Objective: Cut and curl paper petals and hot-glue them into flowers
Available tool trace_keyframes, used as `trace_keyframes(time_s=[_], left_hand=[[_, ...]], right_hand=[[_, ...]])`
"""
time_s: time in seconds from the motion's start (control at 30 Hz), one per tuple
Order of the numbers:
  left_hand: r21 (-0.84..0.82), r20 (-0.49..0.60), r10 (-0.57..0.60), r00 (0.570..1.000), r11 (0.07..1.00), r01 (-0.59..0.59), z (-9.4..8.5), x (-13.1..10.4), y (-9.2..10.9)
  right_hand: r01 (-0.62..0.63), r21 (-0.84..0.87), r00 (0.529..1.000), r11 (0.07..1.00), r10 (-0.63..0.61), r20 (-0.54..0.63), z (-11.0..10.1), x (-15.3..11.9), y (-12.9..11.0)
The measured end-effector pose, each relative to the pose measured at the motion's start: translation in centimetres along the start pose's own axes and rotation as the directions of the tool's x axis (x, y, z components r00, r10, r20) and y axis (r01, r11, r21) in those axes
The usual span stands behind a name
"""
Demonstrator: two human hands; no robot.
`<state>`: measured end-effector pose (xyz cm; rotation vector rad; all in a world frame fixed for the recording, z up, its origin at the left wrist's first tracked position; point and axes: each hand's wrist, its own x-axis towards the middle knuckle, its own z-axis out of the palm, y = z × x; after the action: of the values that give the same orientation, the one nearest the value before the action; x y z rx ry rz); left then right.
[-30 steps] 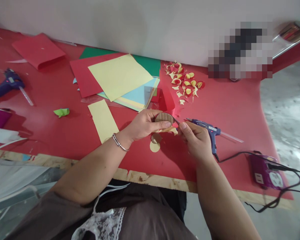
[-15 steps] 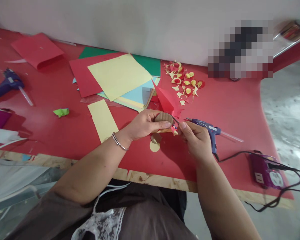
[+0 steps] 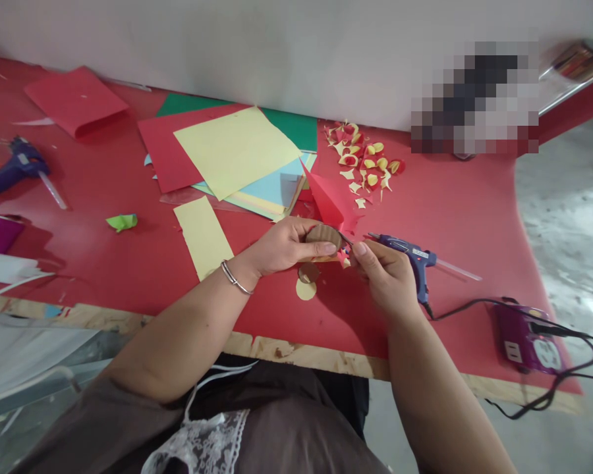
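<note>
Between the thumb and fingers of my left hand (image 3: 289,243) is a brown corrugated cardboard disc (image 3: 323,237), its ribbed face up. My right hand (image 3: 388,270) pinches a thin dark strip (image 3: 346,240) at the disc's right edge. Whether the strip is part of the disc or a separate piece, I cannot tell. Just below my left fingers, a smaller brown disc (image 3: 308,272) lies partly over a cream paper circle (image 3: 306,289). Small coloured scraps (image 3: 344,255) show between my hands.
Beyond my hands are a folded red sheet (image 3: 329,197), stacked coloured paper (image 3: 237,151) and red-yellow cut pieces (image 3: 368,155). A blue glue gun (image 3: 412,250) lies beside my right hand, its cord trailing by a purple box (image 3: 528,339). Another glue gun (image 3: 20,161) lies left.
The cardboard disc has turned or tilted very slightly in my left hand. My right hand has barely shifted at the disc's edge, and the other things stay in place.
</note>
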<state>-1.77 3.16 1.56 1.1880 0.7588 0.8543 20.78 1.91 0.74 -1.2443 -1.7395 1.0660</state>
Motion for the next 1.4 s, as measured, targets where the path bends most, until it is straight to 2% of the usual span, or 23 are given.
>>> trace_keyframes(time_s=[0.23, 0.57, 0.8, 1.23, 1.4], left_hand=[[-0.004, -0.010, 0.009, 1.000, 1.000, -0.009, -0.18, 0.13, -0.38], [0.034, 0.036, 0.049, 0.998, 0.998, -0.050, -0.10, 0.10, 0.35], [0.054, 0.069, -0.012, 0.998, 0.998, 0.008, -0.42, 0.02, 0.39], [0.092, 0.079, -0.012, 0.997, 0.996, 0.004, -0.88, 0.15, -0.10], [0.079, 0.096, -0.064, 0.993, 0.995, 0.057, -1.00, 0.11, -0.34]], right_hand=[[-0.035, 0.040, 0.999, 0.999, 0.035, 0.014, -0.03, -0.04, 0.38], [0.003, -0.008, 1.000, 1.000, -0.003, 0.001, -0.12, 0.13, 0.07], [0.010, -0.010, 1.000, 1.000, -0.010, 0.014, -0.10, 0.15, 0.11], [0.003, -0.023, 1.000, 1.000, -0.003, 0.016, 0.04, 0.21, -0.13], [0.000, -0.030, 1.000, 1.000, 0.001, 0.031, 0.06, 0.31, -0.40]])
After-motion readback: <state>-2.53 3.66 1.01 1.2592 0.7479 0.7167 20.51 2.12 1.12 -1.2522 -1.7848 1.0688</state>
